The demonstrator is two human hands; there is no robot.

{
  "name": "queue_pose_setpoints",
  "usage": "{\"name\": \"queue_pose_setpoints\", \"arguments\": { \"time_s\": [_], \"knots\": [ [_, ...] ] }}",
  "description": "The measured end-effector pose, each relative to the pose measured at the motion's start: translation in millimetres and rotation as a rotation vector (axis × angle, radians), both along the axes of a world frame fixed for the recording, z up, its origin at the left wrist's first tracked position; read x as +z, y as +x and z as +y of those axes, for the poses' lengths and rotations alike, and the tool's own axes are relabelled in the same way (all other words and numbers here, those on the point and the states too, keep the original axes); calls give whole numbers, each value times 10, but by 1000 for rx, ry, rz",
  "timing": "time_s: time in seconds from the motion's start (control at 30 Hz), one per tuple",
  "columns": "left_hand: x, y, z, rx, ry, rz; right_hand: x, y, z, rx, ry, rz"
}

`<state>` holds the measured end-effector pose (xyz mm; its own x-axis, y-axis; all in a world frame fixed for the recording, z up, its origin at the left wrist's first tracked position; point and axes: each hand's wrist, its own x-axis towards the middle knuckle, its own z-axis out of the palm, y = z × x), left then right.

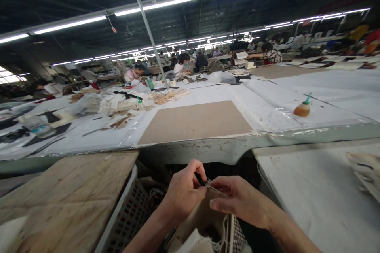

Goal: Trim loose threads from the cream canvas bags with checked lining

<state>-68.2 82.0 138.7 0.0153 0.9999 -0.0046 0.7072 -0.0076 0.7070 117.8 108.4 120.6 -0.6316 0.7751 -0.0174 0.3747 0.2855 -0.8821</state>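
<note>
Left hand point(185, 189): thumb and bent forefinger pinch the top edge of the beige cloth piece point(208, 209).
Right hand point(245, 201): fingers and thumb grip that same edge, just beside the left fingertips.
Beige cloth piece: below the near edge of the worktable point(335, 87), with checked fabric along its right side.
Basket point(129, 213): left of the cloth, beside the right edge of a wooden board point(74, 189).
Worktable top: brown sheet point(196, 122) along the near edge; amber bottle point(302, 110) farther right.
</note>
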Motion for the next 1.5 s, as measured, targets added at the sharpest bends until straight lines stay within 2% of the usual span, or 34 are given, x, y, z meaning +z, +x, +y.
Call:
{"name": "queue_pose_setpoints", "arguments": {
  "time_s": [0.17, 0.27, 0.33, 0.47, 0.63, 0.8, 0.93, 1.0, 1.07, 1.23, 1.37, 1.5],
  "knots": [
    [-26, -29, -1, -20, -20, -39, 17, -132, -49, -49, 265, -228],
    [-42, -43, -10, -17, -32, -48, -26, -179, -46, -43, 350, -334],
    [-33, -52, -33, -19, -39, -70, -68, -185, -33, -34, 378, -329],
    [-3, -79, -183, -56, -83, -151, -141, -179, -14, -74, 376, -279],
    [-134, -175, -440, 25, -115, 130, -179, -197, -23, -111, 344, -258],
    [-318, -283, -496, -72, 112, 265, -198, -203, -38, -121, 309, -243],
    [-379, -278, -442, -201, 356, 444, -201, -203, -38, -131, 324, -267],
    [-402, -267, -416, -232, 479, 513, -201, -203, -35, -134, 337, -275],
    [-422, -265, -393, -236, 528, 539, -204, -204, -32, -129, 347, -294],
    [-418, -243, -331, -211, 428, 532, -216, -206, -33, -131, 390, -346],
    [-366, -152, -264, -255, 323, 500, -226, -180, -54, -140, 381, -358],
    [-350, -103, -226, -305, 381, 549, -225, -147, -73, -152, 389, -345]
  ]
}}
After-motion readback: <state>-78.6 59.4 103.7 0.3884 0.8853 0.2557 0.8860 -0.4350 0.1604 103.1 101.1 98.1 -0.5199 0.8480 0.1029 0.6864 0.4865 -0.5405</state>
